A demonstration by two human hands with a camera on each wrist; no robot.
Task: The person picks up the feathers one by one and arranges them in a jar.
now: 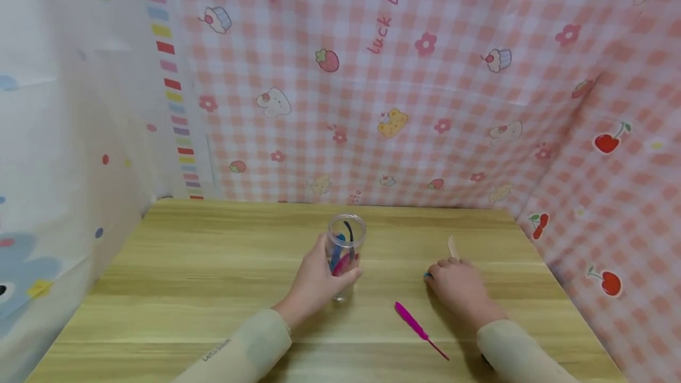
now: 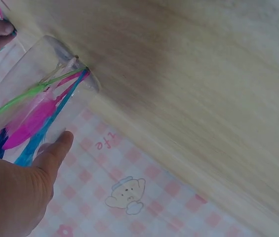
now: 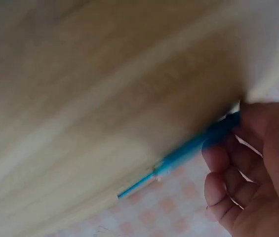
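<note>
My left hand (image 1: 321, 276) grips a clear plastic jar (image 1: 347, 217) that stands upright on the table. Inside the jar are several feathers in blue, dark blue, pink and green; the left wrist view shows a pink feather (image 2: 33, 126) and a green feather (image 2: 18, 102) through its wall. Over at the right, my right hand (image 1: 459, 288) pinches a blue feather (image 3: 191, 148) between thumb and fingertips, low over the tabletop. Its thin stem points away from the hand. Between the hands lies a magenta feather (image 1: 411, 319).
A pale cream feather-like piece (image 1: 452, 247) lies just beyond the right hand. Something dark (image 1: 486, 362) shows partly beneath the right sleeve. The wooden table (image 1: 213, 253) meets checked cloth (image 1: 372, 152) along its back edge, with more cloth at both sides.
</note>
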